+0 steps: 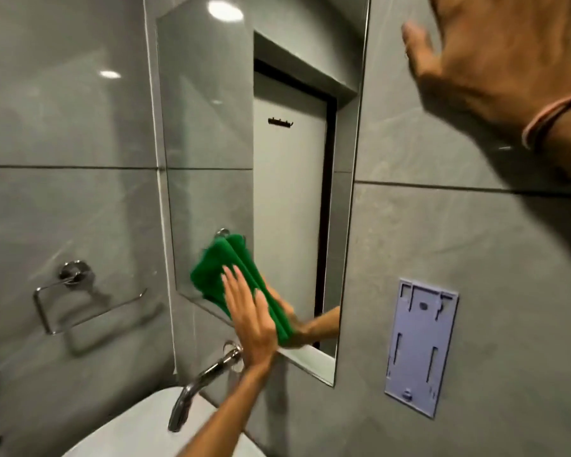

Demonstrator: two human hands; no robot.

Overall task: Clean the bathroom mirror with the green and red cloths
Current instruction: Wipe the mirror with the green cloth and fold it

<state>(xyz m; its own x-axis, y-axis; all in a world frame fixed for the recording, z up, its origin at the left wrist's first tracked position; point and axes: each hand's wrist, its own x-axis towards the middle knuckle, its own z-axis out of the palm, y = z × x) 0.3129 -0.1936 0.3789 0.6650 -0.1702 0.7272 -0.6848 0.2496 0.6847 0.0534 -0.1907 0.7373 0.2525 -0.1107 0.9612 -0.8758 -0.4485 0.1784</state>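
Note:
A tall frameless mirror [211, 127] hangs on the grey tiled wall. My left hand [249, 321] lies flat with straight fingers, pressing a green cloth [211, 272] against the mirror's lower part near its bottom edge. The cloth and hand are reflected in the glass beside them. My right hand [495, 57] is spread open and rests flat against the wall tile to the right of the mirror, at the upper right, with a thin band on its wrist. No red cloth is in view.
Below the mirror a chrome tap [205, 380] juts out over a white basin [139, 427]. A chrome towel ring [70, 291] is fixed to the left wall. A pale lilac plastic bracket [419, 344] sits on the wall at the right.

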